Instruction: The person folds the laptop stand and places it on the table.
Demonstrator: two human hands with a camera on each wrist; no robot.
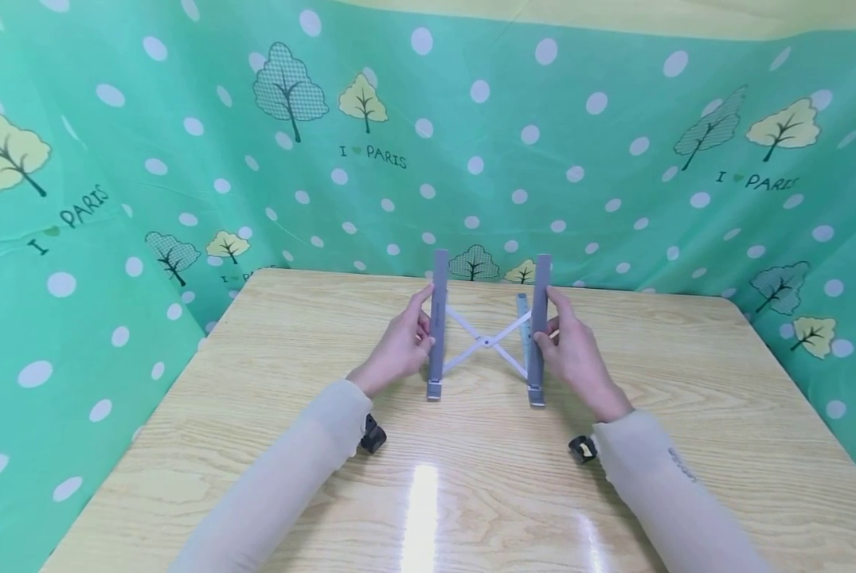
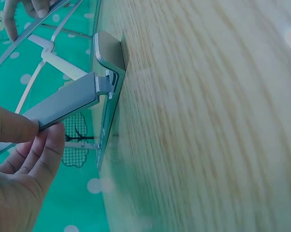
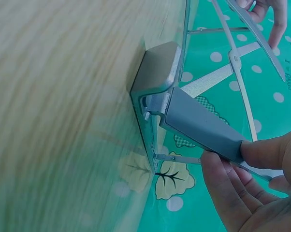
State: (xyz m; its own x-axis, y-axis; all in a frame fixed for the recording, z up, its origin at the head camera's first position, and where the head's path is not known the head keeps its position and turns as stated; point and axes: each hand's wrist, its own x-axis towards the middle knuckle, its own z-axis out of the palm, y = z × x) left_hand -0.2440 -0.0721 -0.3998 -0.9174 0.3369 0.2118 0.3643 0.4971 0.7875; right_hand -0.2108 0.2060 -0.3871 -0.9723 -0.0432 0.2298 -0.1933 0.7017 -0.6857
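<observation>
A grey folding laptop stand (image 1: 438,318) stands spread on the wooden table, its two long arms joined by crossed silver bars (image 1: 486,341). My left hand (image 1: 404,344) pinches the left arm between thumb and fingers, about halfway along. On the other side my right hand (image 1: 573,348) grips the right arm (image 1: 539,318) the same way. Both arms are tilted up from their base rails, as the left wrist view shows at the hinge (image 2: 104,84). In the right wrist view, the bent front lip (image 3: 157,67) rests at the table surface.
The light wooden table (image 1: 256,477) extends around the stand. Behind and to the sides hangs a green curtain (image 1: 370,207) with white dots and printed trees. Black wrist straps (image 1: 373,435) show at both sleeves.
</observation>
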